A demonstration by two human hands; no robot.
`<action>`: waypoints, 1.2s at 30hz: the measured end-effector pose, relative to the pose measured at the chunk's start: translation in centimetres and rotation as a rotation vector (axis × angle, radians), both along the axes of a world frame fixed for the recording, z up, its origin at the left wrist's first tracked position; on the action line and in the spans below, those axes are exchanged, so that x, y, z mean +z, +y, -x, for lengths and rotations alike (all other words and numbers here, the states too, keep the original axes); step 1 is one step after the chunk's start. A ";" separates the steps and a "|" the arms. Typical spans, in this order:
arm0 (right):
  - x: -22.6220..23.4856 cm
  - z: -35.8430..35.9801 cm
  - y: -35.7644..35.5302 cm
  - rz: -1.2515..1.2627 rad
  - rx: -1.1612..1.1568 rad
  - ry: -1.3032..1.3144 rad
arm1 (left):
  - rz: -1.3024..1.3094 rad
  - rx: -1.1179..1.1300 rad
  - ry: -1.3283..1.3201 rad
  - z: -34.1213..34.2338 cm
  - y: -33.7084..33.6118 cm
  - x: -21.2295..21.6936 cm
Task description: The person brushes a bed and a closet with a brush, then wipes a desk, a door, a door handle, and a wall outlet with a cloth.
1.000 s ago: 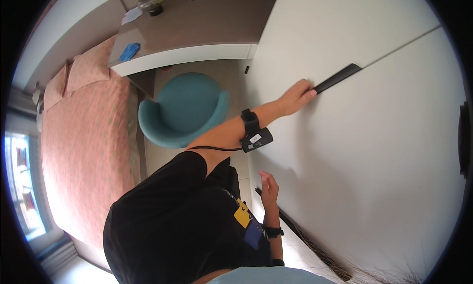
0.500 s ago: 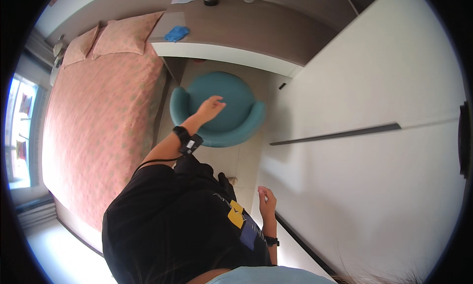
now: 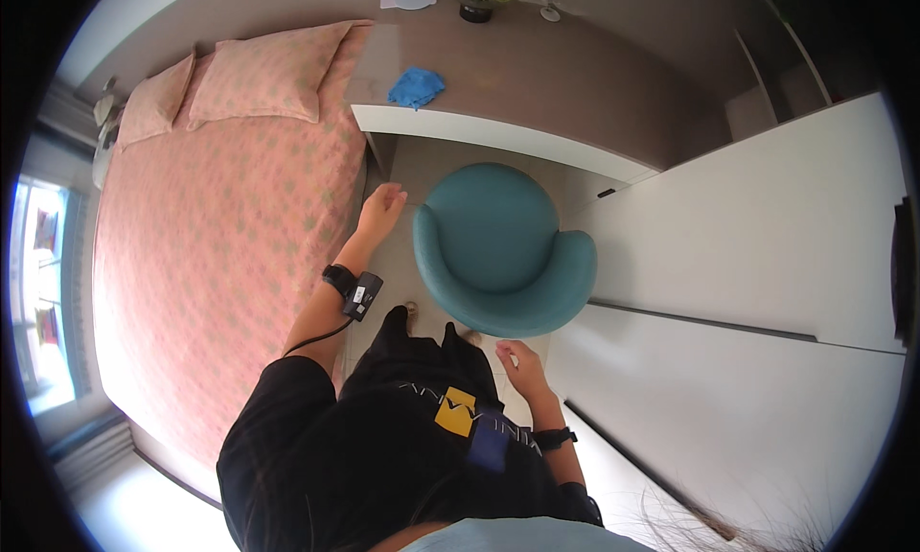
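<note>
Hanging between bed [image 3: 240, 236] and chair [image 3: 489, 228], the left hand [image 3: 380, 212] keeps to itself – fingers loosely curled. Right hand [image 3: 523, 366] – fingers half bent – is near the chair's back

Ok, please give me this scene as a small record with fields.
Left hand: bare, nothing visibly held, near pink patterned bedspread
Right hand: bare, nothing visibly held, nearest rounded teal upholstered chair
Surface: brown desk with white front, crumpled blue cloth on it
Pillows: two, pink, patterned
Doors: flat white doors, dark handle strip
</note>
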State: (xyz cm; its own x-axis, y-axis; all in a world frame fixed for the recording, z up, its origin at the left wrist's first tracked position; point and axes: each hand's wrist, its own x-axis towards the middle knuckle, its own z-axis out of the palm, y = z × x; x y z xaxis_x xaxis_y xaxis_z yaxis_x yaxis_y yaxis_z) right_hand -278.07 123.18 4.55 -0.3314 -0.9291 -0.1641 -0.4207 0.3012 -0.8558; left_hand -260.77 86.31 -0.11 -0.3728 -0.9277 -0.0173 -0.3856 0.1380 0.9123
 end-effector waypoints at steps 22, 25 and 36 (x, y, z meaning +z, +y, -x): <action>0.9 -0.9 -15.2 -0.098 -0.446 0.135 | 0.618 -0.201 -0.211 11.1 -29.8 -6.5; 0.2 -4.1 -18.4 -0.191 -0.586 0.055 | 0.671 -0.348 -0.295 12.8 -33.4 -7.8; 0.1 -6.8 -27.1 -0.256 -0.704 0.061 | 0.820 -0.587 -0.635 9.3 -37.1 -8.9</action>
State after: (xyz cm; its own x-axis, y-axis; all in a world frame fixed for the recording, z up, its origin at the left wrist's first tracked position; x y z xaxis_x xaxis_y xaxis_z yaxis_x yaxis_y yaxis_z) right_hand -271.26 96.12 4.63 -0.8486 -0.4294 -0.3090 -0.0993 0.7029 -0.7043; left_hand -270.09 49.23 -9.05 -0.8832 -0.4383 0.1666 -0.4192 0.8973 0.1382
